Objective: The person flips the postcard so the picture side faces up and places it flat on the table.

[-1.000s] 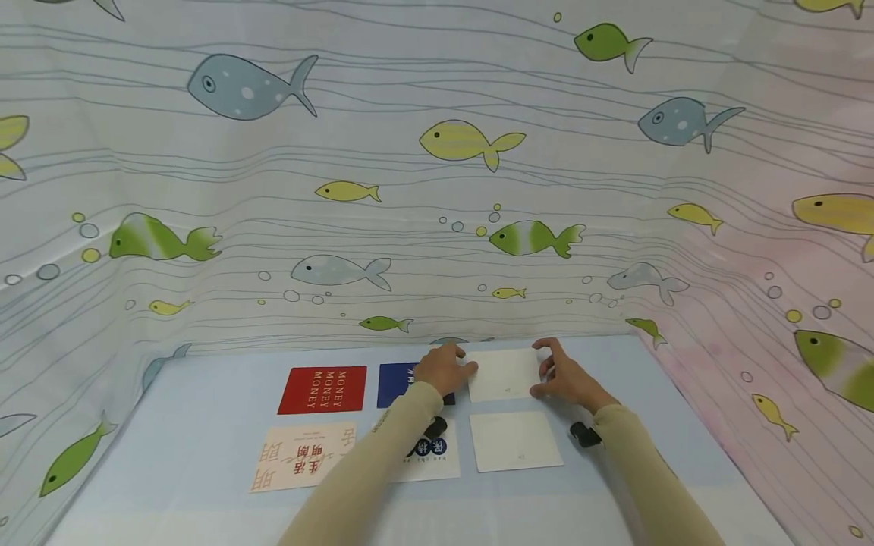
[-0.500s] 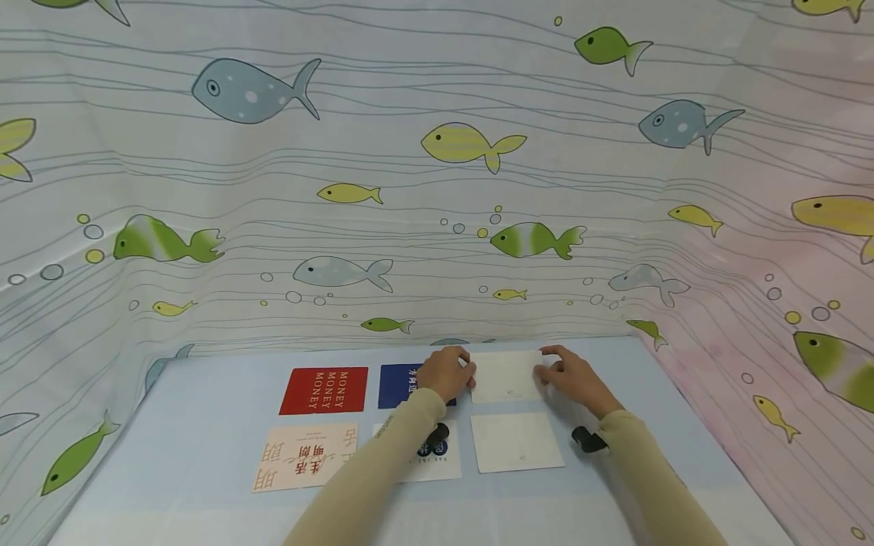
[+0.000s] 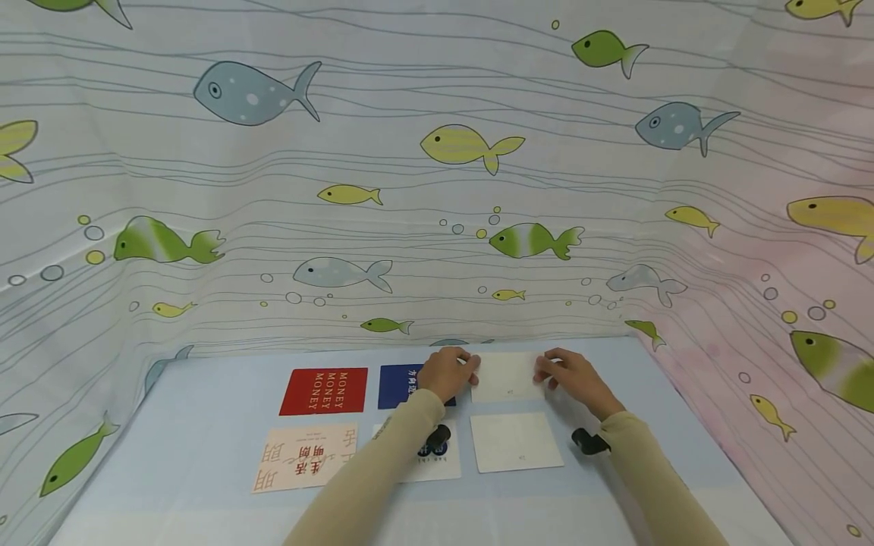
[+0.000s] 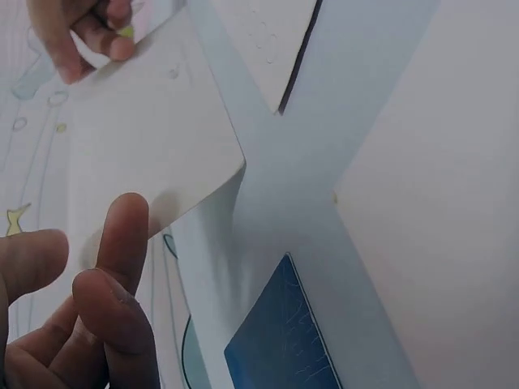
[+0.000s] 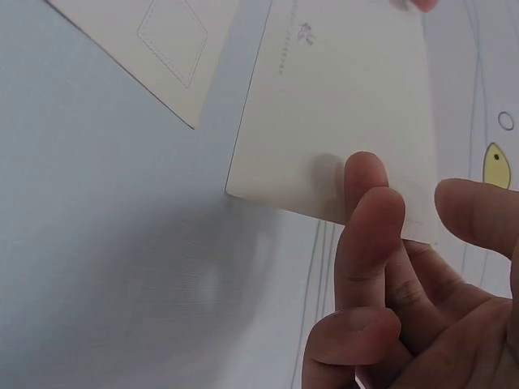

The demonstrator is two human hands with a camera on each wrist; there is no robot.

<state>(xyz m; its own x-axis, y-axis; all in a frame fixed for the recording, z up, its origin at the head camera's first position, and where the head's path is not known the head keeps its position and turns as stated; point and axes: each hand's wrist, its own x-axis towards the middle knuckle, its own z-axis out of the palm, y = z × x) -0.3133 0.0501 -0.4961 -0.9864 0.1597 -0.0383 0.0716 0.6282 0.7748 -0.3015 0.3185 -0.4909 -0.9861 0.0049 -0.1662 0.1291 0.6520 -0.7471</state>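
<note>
In the head view a white postcard (image 3: 507, 377), blank but for a small printed mark, is in the back row between my two hands. My left hand (image 3: 445, 373) holds its left side with bent fingertips; my right hand (image 3: 576, 383) holds the right side likewise. In each wrist view, a fingertip overlaps the postcard's edge and casts a shadow on it. Whether it is fully raised from the table I cannot tell. Under my left hand and forearm lie a blue card (image 3: 394, 385) and a white card with blue circles (image 3: 447, 455), both partly hidden.
A second white postcard (image 3: 517, 442) lies just in front. Farther left are a red card (image 3: 324, 390) lettered MONEY and a cream card (image 3: 307, 457) with red characters. The pale table (image 3: 198, 425) meets a fish-patterned curtain (image 3: 410, 227) at the back and sides.
My right hand has moved slightly left, and its spread fingers have drawn together at the postcard's right side. My left fingers have drawn in at its left side. The other cards lie as before.
</note>
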